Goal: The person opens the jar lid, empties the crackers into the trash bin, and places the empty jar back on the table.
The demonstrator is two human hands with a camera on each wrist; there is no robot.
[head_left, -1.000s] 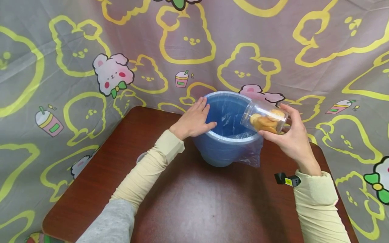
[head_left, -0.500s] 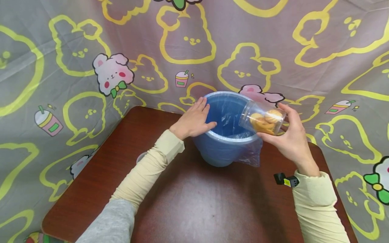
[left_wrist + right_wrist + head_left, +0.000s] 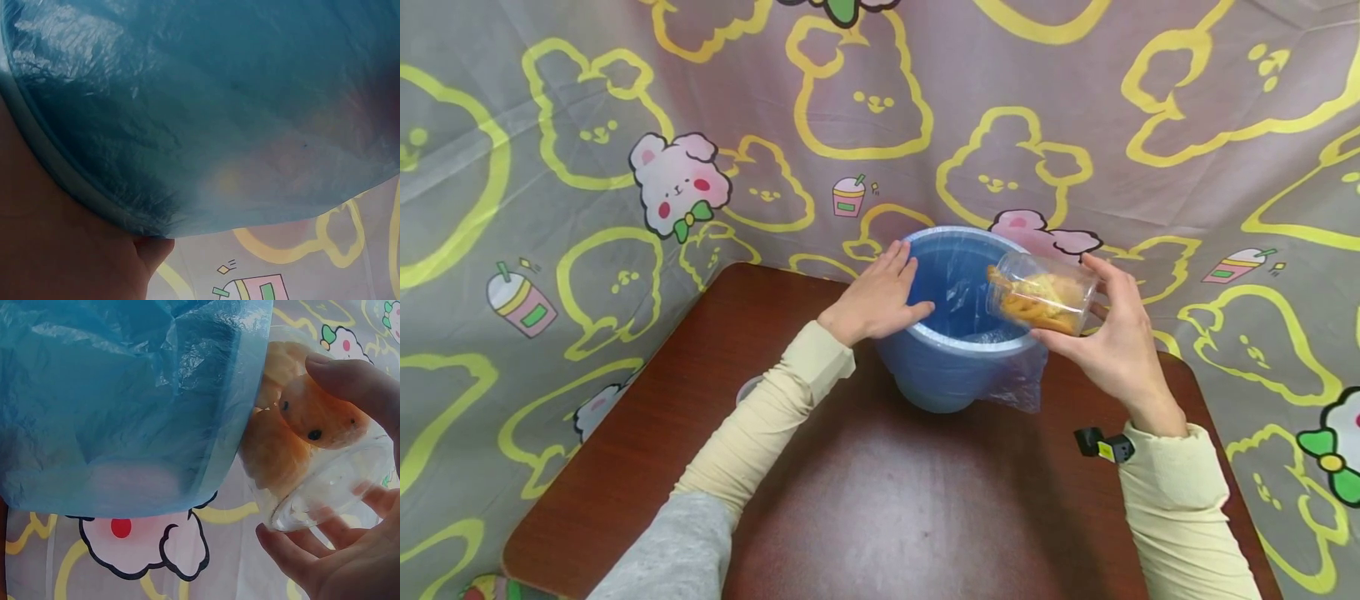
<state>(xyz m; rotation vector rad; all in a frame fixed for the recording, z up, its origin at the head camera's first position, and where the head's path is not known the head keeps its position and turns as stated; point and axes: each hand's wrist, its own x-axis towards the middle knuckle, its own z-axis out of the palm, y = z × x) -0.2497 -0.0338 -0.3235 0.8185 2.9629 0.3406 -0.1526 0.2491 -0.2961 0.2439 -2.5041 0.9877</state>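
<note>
Jar (image 3: 1040, 293) lies sideways, mouth seemingly toward bin (image 3: 925, 367).

Clear glossy plastic jar (image 3: 1037, 293), crinkled thin plastic liner (image 3: 958, 283) in a blue bucket (image 3: 940, 379), smooth reddish-brown table (image 3: 865, 500).

surface: brown table (image 3: 865, 500) | on it: blue bucket (image 3: 940, 375)
</note>
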